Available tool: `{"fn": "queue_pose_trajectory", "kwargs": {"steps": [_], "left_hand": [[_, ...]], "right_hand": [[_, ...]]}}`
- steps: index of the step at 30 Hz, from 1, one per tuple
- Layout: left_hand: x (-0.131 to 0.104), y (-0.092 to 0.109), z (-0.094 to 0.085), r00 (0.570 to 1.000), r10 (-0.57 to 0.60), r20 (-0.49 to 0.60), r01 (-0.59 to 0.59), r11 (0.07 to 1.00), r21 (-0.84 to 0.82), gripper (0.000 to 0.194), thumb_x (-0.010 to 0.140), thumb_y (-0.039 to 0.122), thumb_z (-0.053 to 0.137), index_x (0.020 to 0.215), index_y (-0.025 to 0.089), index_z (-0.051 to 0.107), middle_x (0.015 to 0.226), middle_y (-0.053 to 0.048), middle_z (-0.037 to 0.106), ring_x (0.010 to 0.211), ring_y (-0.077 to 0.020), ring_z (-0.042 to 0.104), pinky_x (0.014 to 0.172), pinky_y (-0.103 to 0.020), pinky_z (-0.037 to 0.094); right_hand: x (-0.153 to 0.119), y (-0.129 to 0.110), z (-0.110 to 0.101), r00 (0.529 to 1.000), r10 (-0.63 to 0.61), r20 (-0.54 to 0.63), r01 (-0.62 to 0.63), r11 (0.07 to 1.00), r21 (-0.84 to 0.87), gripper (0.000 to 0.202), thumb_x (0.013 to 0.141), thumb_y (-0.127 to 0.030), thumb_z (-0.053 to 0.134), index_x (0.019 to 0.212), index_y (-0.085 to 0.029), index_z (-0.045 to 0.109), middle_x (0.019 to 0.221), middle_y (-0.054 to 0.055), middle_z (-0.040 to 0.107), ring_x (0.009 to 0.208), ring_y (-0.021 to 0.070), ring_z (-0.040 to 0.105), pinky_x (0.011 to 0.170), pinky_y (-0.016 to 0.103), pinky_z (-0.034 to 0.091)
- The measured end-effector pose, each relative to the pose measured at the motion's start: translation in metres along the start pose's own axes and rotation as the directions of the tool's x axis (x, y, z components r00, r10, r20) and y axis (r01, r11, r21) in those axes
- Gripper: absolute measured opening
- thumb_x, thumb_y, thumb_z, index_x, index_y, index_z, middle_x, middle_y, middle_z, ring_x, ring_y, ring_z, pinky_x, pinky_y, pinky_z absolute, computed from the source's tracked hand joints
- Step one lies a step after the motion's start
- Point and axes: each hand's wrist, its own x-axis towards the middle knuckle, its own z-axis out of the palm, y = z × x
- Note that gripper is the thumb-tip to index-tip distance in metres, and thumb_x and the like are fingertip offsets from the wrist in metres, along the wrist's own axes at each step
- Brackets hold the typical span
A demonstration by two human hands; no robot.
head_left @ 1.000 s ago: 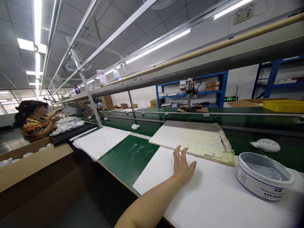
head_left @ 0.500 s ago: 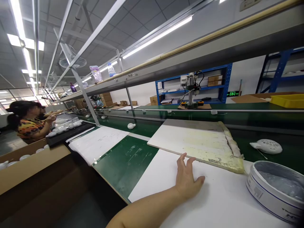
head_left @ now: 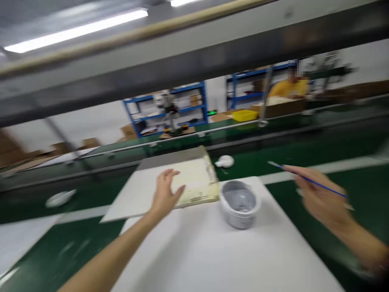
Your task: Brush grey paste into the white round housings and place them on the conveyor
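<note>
My left hand (head_left: 165,194) is raised over the near edge of the stained white board (head_left: 170,174), its fingers apart and nothing in them. At the right, my right hand (head_left: 322,194) holds a thin blue brush (head_left: 314,181), its pale tip pointing left. Between the hands a round white tub (head_left: 239,205) of grey paste stands on a white sheet (head_left: 212,251). Behind the tub lies a white perforated piece (head_left: 225,161) on the green surface. A small pale item shows partly behind my right hand, too blurred to make out.
Another white piece (head_left: 60,198) lies at the left, near a second white sheet (head_left: 22,237). A long shelf beam (head_left: 170,61) crosses overhead. Farther back are a yellow tray (head_left: 244,115), blue shelving, a machine and a person in yellow (head_left: 290,87).
The view has swung right, and my right hand with the blue brush has come into view along with a person in yellow. My left hand is still open near the stained board.
</note>
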Motion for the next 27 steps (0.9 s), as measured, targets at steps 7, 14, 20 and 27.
{"fn": "queue_pose_trajectory", "kwargs": {"steps": [7,14,20,27], "left_hand": [[0.140,0.060,0.070,0.898,0.145,0.414,-0.192,0.979,0.074,0.035,0.087,0.038,0.059,0.114,0.015,0.059,0.117,-0.011,0.058,0.101,-0.0238,0.058,0.087,-0.046,0.048],[0.193,0.107,0.156,0.800,-0.130,0.586,-0.112,0.927,0.359,0.040,0.085,0.036,0.063,0.120,0.016,0.058,0.131,-0.013,0.052,0.119,-0.0307,0.050,0.097,-0.056,0.042],[0.203,0.090,0.187,0.748,-0.338,0.571,0.211,0.937,0.278,0.033,0.085,0.031,0.064,0.114,0.015,0.061,0.123,-0.012,0.058,0.115,-0.0289,0.053,0.096,-0.054,0.043],[0.175,0.067,0.117,0.807,-0.286,0.517,0.561,0.647,-0.517,0.032,0.085,0.016,0.062,0.117,0.015,0.056,0.111,-0.009,0.064,0.092,-0.0195,0.065,0.075,-0.036,0.057]], "right_hand": [[0.003,0.005,-0.020,0.996,-0.033,-0.082,0.031,0.999,-0.021,0.023,0.091,-0.017,0.053,0.106,-0.028,0.067,0.101,0.004,0.067,0.096,0.0171,0.063,0.085,0.035,0.054],[-0.002,0.002,-0.027,0.974,0.202,-0.103,-0.190,0.975,0.115,0.015,0.090,-0.021,0.058,0.098,-0.026,0.070,0.093,0.002,0.068,0.085,0.0142,0.066,0.076,0.030,0.057],[0.002,-0.020,-0.021,0.888,0.459,0.037,-0.437,0.814,0.383,0.010,0.085,-0.024,0.065,0.095,-0.021,0.069,0.086,0.001,0.073,0.073,0.0117,0.070,0.066,0.024,0.060],[0.016,-0.053,-0.009,0.922,0.195,0.334,-0.303,0.900,0.312,0.007,0.086,-0.019,0.063,0.091,-0.019,0.068,0.087,0.002,0.073,0.083,0.0127,0.070,0.076,0.024,0.059]]}}
